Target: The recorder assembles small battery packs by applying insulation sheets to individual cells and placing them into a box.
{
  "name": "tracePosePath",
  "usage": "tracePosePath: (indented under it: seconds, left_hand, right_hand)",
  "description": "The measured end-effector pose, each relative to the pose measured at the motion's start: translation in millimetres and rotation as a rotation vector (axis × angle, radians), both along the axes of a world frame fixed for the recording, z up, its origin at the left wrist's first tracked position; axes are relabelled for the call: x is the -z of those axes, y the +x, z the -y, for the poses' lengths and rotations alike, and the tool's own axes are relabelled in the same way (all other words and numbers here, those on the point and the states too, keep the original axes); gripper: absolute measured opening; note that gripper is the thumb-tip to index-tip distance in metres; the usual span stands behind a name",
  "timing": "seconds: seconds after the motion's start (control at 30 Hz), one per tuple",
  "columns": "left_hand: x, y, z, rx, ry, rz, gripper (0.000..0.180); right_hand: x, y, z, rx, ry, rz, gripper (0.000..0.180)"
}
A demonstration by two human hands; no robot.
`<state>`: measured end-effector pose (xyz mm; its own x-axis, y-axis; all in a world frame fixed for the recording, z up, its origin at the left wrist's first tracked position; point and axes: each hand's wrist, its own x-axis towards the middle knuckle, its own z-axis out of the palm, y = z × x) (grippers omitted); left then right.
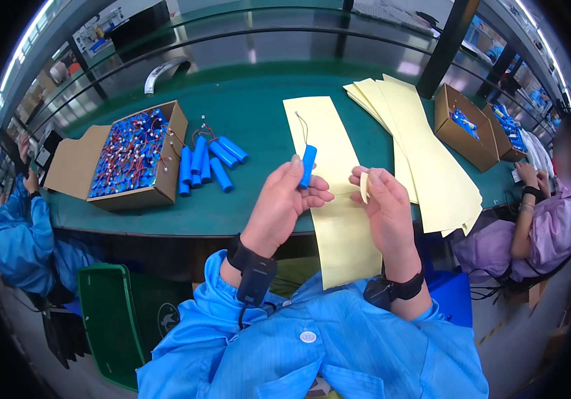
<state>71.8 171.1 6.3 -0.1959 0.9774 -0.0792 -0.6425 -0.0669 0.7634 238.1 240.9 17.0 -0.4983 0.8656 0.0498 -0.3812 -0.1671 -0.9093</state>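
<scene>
My left hand (290, 189) grips a blue cylindrical battery (308, 166) between thumb and fingers, its thin wire leads and small plug pointing away from me. In my right hand (386, 203), thumb and fingers pinch a small pale yellow strip (364, 187), curled and held upright. Both hands are over a long pale yellow sheet (345, 233) that hangs past the table's near edge. Left of my left hand lies a loose group of blue batteries (221, 174) with red and black leads.
An open cardboard box (136, 199) packed with wired batteries stands at the left. Fanned yellow sheets (425, 159) lie on the right, before another cardboard box (465, 143) holding batteries. A green bin (109, 319) is below the table. People sit at both sides.
</scene>
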Motion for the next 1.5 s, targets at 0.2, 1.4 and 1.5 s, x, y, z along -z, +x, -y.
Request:
tracePosePath:
  seconds: [0.2,1.4,1.5]
  left_hand:
    - [-10,18,7,0.036,0.077,0.02,0.034]
    - [-33,49,30,0.067,0.093,-0.621,0.026]
    - [-42,51,34,0.28,0.112,-0.357,0.028]
  right_hand:
    - [-8,-19,3,-0.09,0.099,-0.061,0.024]
    - [-25,3,3,-0.46,-0.08,-0.049,0.038]
    - [-10,6,1,-0.686,-0.143,-0.384,0.044]
